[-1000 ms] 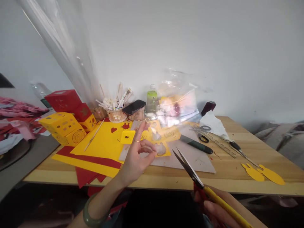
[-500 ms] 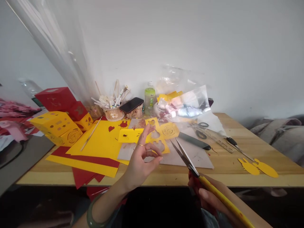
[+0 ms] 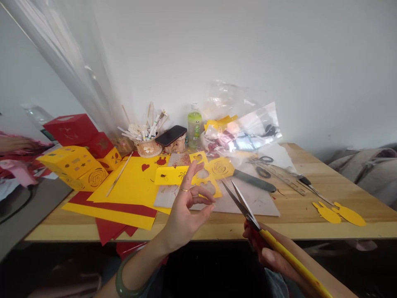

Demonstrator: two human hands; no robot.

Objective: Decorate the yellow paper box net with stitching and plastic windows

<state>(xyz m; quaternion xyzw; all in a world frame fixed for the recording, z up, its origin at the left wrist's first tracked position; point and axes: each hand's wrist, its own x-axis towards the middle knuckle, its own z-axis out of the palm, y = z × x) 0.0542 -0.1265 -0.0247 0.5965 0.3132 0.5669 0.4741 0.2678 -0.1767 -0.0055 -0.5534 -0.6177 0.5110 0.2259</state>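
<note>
Over the table's front edge, my left hand [image 3: 187,219] is raised with thumb and forefinger pinched together; anything between them is too small to make out. Its other fingers point up in front of yellow cut-out paper [image 3: 203,190]. In my right hand [image 3: 277,258] is a pair of scissors [image 3: 245,207] with red handles, blades apart and pointing up and away. A long yellow stick-like thing [image 3: 291,261] lies along the same hand; its kind is unclear. Beyond the scissors are a dark-handled tool [image 3: 254,181] and a grey-white board [image 3: 260,207].
Two yellow rabbit-like cut-outs [image 3: 350,215] lie at right, near a knife-like tool [image 3: 305,180]. Yellow and red boxes [image 3: 71,165], a yellow sheet [image 3: 124,192] and a pink glue gun [image 3: 20,171] are left. At the back stand a bottle [image 3: 194,128] and clear plastic [image 3: 257,128].
Another person's hand has come into view at the far left edge. The scissor blades look slightly wider apart. My left hand keeps its pinch, and the view has shifted a little.
</note>
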